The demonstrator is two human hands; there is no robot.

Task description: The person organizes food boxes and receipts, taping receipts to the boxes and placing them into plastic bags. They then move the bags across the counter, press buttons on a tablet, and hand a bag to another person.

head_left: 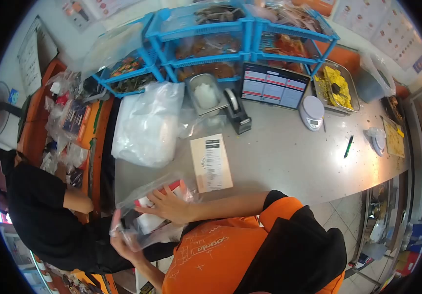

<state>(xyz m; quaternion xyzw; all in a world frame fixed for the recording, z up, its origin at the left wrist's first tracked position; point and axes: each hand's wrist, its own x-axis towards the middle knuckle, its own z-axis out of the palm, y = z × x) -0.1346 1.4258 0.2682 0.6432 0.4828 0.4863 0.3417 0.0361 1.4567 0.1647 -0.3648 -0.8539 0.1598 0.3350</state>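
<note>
A clear plastic bag [131, 226] with red and white items inside hangs at the table's front left edge. My left hand [124, 245] is closed on the bag's lower left side. My right hand [169, 206] lies over the bag's upper part, fingers spread on the red and white packet [147, 200]. Just right of the bag, a flat brown package [198, 164] with a printed receipt [213, 165] rests on the metal table. A stack of clear plastic bags [147, 125] lies behind.
Behind stand blue racks [201, 32], a metal tray [206, 93], a tape dispenser [238, 112], a tablet [273, 85], a scale [312, 112] and a yellow food tray [336, 87]. A green pen [348, 146] lies right. A person in black [39, 210] is at left.
</note>
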